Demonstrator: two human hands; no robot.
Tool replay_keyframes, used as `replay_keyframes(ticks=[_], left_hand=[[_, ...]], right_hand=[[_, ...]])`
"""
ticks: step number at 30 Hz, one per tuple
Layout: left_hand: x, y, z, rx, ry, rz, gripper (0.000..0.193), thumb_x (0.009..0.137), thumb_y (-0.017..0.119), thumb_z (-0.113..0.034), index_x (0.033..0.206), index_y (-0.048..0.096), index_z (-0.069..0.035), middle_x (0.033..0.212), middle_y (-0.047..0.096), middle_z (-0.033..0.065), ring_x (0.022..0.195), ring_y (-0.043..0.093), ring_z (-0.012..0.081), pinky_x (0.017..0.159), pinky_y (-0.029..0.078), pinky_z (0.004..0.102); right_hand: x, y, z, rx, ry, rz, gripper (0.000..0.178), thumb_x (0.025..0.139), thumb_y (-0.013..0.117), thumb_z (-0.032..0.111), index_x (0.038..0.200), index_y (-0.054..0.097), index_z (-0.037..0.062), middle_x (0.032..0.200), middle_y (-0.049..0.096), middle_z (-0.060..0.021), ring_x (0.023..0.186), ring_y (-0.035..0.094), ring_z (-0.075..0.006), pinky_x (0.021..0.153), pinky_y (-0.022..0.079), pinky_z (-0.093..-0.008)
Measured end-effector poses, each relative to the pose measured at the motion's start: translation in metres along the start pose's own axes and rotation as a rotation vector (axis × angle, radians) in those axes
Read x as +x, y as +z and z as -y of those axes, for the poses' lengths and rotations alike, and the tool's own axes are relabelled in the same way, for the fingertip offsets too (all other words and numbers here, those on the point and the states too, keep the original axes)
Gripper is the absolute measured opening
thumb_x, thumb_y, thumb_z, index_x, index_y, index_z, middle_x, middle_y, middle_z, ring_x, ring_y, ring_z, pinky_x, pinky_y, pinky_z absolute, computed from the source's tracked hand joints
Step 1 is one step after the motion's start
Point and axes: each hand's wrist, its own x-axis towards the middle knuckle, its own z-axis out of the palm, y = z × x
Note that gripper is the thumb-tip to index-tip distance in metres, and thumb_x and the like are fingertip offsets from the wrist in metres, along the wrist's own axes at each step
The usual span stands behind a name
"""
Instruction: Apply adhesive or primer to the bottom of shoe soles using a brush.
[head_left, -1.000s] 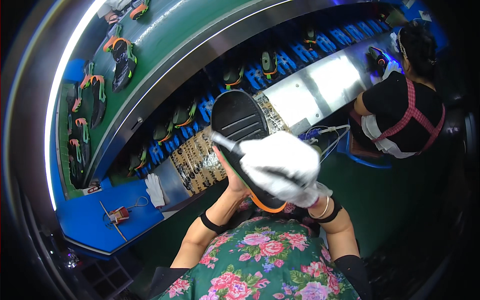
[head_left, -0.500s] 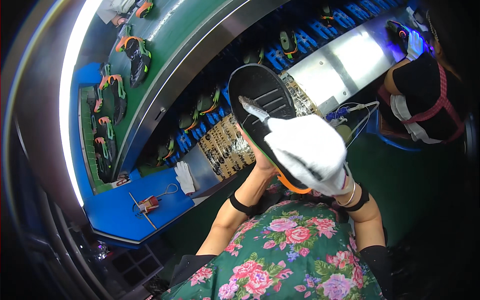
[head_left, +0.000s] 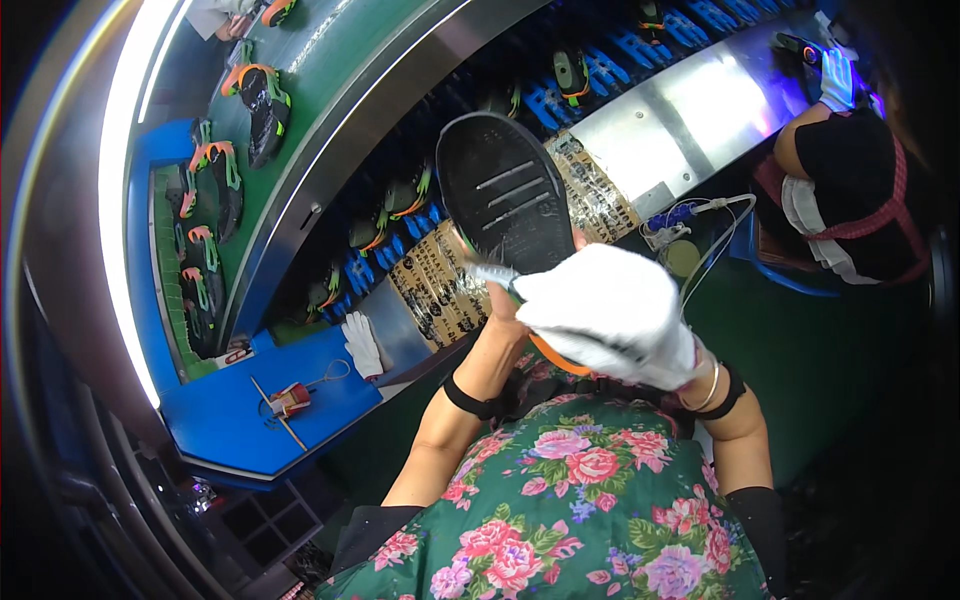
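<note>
Head camera looks steeply down, close over the workbench.

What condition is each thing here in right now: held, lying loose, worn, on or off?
Black rubber shoe sole: held up, tread facing the camera.
Left hand: bare, gripping the sole from beneath.
Right hand: wearing a white cloth glove, holding a small brush.
Spare white glove: lying loose on the blue bench.

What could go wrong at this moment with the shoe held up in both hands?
The left hand supports the shoe only from underneath, sole up, so it may slip as the white-gloved right hand presses a small tool against the sole. A slip might send the tool toward the bare left fingers. The held shoe also blocks much of the view of the conveyor.
</note>
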Motion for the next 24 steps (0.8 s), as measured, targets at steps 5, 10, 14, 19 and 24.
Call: replay_keyframes(ticks=[5,10,14,19,24], left_hand=[[0.000,0.009,-0.011,0.154,-0.013,-0.280,0.125,0.075,0.022,-0.105,0.137,0.054,-0.001,0.115,0.068,0.0206,0.101,0.071,0.0316,0.090,0.060,0.0466],[0.003,0.013,-0.013,0.068,-0.090,-0.055,0.128,0.072,0.024,-0.106,0.131,0.054,0.003,0.111,0.066,0.0226,0.096,0.072,0.0346,0.085,0.062,0.0504],[0.007,0.024,-0.019,0.200,-0.026,-0.029,0.109,0.079,0.043,-0.097,0.121,0.055,0.003,0.106,0.069,0.0187,0.099,0.068,0.0293,0.083,0.060,0.0412],[0.005,0.012,-0.019,0.118,-0.115,0.007,0.112,0.077,0.046,-0.099,0.124,0.054,0.002,0.106,0.069,0.0175,0.105,0.065,0.0354,0.097,0.053,0.0468],[0.006,0.012,-0.021,0.134,-0.084,0.010,0.116,0.073,0.043,-0.102,0.119,0.057,0.003,0.101,0.069,0.0177,0.104,0.065,0.0351,0.094,0.053,0.0465]], right_hand=[[-0.008,-0.007,-0.004,-0.072,0.083,0.006,0.031,0.080,0.079,0.001,0.110,0.079,0.0064,0.112,0.077,-0.0140,0.096,0.074,-0.0294,0.087,0.058,-0.0408],[-0.019,0.007,-0.002,-0.018,-0.044,0.026,0.028,0.085,0.078,0.007,0.113,0.078,0.0068,0.110,0.077,-0.0099,0.094,0.074,-0.0268,0.087,0.059,-0.0397],[-0.022,0.000,-0.006,-0.026,0.053,0.002,0.033,0.077,0.082,0.001,0.110,0.079,0.0083,0.109,0.078,-0.0119,0.096,0.075,-0.0280,0.081,0.058,-0.0386],[-0.030,0.010,0.003,-0.032,-0.034,0.026,0.035,0.079,0.081,-0.001,0.112,0.077,0.0070,0.107,0.078,-0.0123,0.095,0.075,-0.0278,0.079,0.059,-0.0377],[-0.036,0.002,0.001,-0.022,0.021,-0.018,0.032,0.077,0.082,0.002,0.109,0.079,0.0068,0.107,0.078,-0.0118,0.092,0.075,-0.0290,0.079,0.059,-0.0377]])
